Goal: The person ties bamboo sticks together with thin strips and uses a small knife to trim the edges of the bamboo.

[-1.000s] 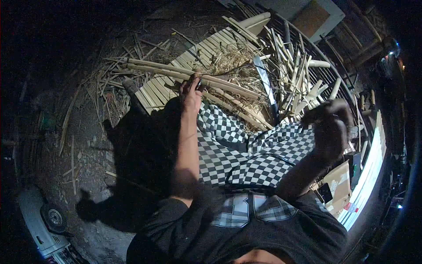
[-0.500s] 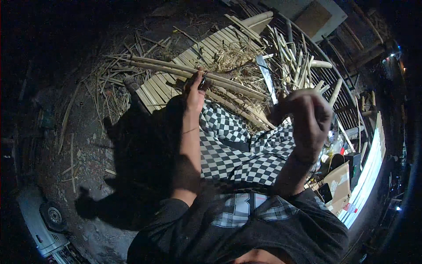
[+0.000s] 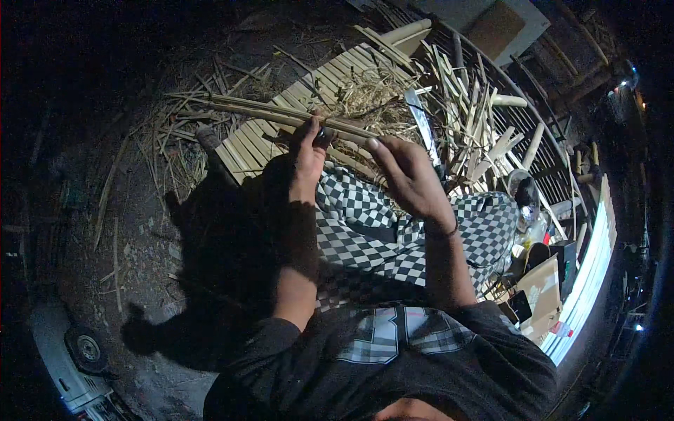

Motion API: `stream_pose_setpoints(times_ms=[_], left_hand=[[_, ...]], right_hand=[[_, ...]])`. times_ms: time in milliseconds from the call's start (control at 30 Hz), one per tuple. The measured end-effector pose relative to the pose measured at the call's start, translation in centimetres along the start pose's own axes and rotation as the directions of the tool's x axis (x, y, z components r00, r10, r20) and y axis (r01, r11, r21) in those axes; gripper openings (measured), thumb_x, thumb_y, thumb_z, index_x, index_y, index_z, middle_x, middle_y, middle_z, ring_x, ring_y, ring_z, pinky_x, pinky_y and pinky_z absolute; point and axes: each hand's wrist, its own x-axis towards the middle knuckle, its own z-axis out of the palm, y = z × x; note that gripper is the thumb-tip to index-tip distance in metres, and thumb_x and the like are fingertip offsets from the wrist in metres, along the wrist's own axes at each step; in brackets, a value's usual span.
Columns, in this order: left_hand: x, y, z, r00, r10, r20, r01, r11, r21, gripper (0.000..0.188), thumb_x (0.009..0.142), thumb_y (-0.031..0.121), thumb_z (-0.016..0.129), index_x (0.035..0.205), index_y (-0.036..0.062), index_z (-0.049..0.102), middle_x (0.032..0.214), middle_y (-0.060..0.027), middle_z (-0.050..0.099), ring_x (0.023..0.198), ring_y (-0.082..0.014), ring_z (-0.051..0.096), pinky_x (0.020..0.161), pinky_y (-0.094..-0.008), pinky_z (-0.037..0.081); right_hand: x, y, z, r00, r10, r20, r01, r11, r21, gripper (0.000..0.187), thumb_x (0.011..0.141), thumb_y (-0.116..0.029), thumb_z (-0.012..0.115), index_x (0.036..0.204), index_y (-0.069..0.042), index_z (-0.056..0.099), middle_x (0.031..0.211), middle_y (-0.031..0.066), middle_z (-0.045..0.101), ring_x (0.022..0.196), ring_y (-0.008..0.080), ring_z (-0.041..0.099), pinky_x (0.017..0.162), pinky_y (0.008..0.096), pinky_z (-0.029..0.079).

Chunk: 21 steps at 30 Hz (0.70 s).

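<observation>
Long split bamboo strips (image 3: 261, 111) stretch across the front of me, slanting down toward the right. My left hand (image 3: 307, 160) is closed around them near their middle, its fingers partly in shadow. At their right end my right hand (image 3: 413, 177) grips the same strips, thumb on top and the other fingers mostly hidden beneath. A long, shiny knife blade (image 3: 421, 121) lies just beyond my right hand, over pale bamboo shavings (image 3: 368, 91). My lap, in black-and-white checkered trousers (image 3: 365, 242), is below both hands.
A slatted bamboo platform (image 3: 246, 149) bears shavings and loose split pieces (image 3: 472, 112). To the right stand a clear plastic bottle (image 3: 525, 200), a cardboard box (image 3: 542, 295) and a phone-like black object (image 3: 519, 306). A vehicle (image 3: 60, 351) is at lower left.
My right hand has come down and left from a raised position and taken hold of the strips' right end. My left hand keeps its grip, almost in the same place.
</observation>
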Motion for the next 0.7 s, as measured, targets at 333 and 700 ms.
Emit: stream_pose_setpoints(times_ms=[333,700], left_hand=[[-0.3,0.1,0.1,1.000,-0.023,-0.008,0.022,0.998,-0.064,0.033,0.087,0.025,0.068,0.118,0.0123,0.063,0.099,0.0047,0.063,0.082,-0.0068,0.056,0.069,-0.0244,0.045],[0.4,-1.3,-1.4,1.000,0.003,-0.017,-0.004,0.998,-0.059,0.034,0.088,0.025,0.068,0.120,0.0169,0.062,0.104,0.0065,0.062,0.086,-0.0070,0.057,0.073,-0.0249,0.045]], right_hand=[[2.2,3.8,1.8,0.954,-0.277,-0.114,0.246,0.942,-0.230,0.013,0.083,0.003,0.046,0.093,0.002,0.054,0.082,0.0181,0.059,0.074,0.0260,0.057,0.070,0.0313,0.046],[2.3,1.7,1.4,0.986,-0.002,-0.166,0.050,0.957,0.287,0.012,0.089,0.001,0.052,0.100,0.002,0.058,0.082,0.0068,0.067,0.073,0.0124,0.062,0.065,0.0275,0.049]])
